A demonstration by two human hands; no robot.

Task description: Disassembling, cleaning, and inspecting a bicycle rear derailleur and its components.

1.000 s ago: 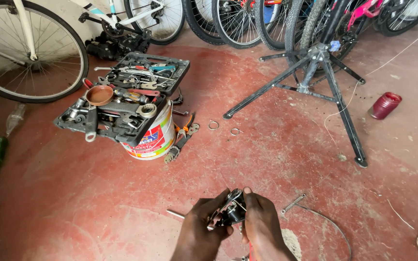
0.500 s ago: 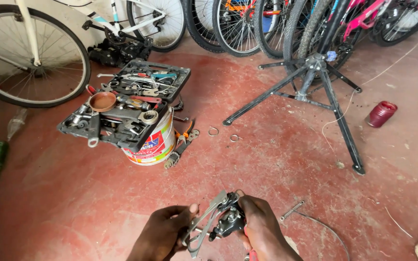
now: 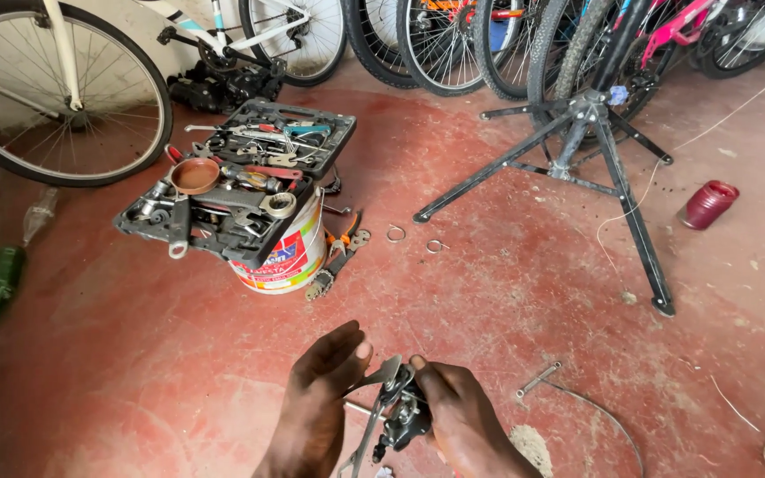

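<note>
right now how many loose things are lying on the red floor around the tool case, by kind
small metal rings: 2
bottles, green glass and clear plastic: 2
dark red jar on its side: 1
white paint bucket under the black tool case: 1
black tripod repair stand: 1
Total: 7

Bike workshop — bicycles (image 3: 453, 35), repair stand (image 3: 577, 142); toolbox (image 3: 232, 177)

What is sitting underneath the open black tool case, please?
The tool case rests on a white bucket with a colourful printed band. Only the bucket's front right side shows; the case covers its mouth, so its contents cannot be seen.
</note>
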